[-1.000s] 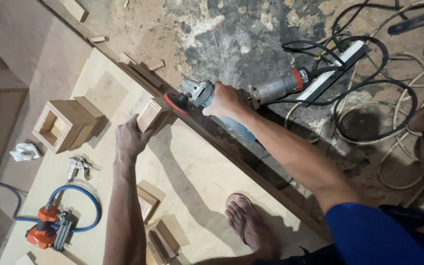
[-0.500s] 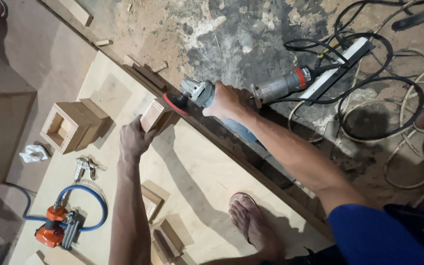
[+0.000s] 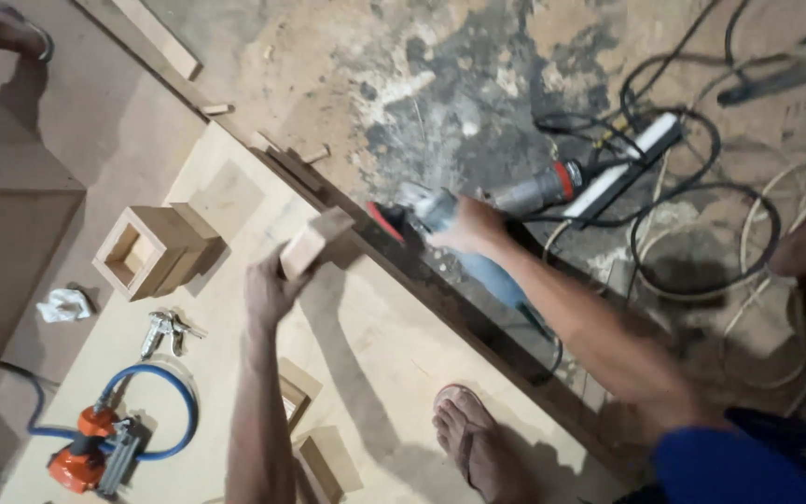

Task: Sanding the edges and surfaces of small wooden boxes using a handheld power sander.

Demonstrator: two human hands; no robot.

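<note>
Left hand point(image 3: 268, 287) reaches up from a straight forearm, fingers clamped on a small wooden block point(image 3: 314, 243) held above the pale board point(image 3: 394, 345), tilted. Right hand point(image 3: 464, 227) stretches out on an extended arm, wrapped tight around the angle grinder point(image 3: 422, 213), its red disc just beside the block.

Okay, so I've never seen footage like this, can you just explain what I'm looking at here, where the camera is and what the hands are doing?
The camera sits on a person's head, looking down at the floor where they work. Their left hand holds a small wooden block. Their right hand grips a power grinder with its red disc beside the block. Both are over a pale board, where an open wooden box, an orange nail gun with a blue hose and the person's sandalled foot rest. Cables lie on the dirty floor.
</note>
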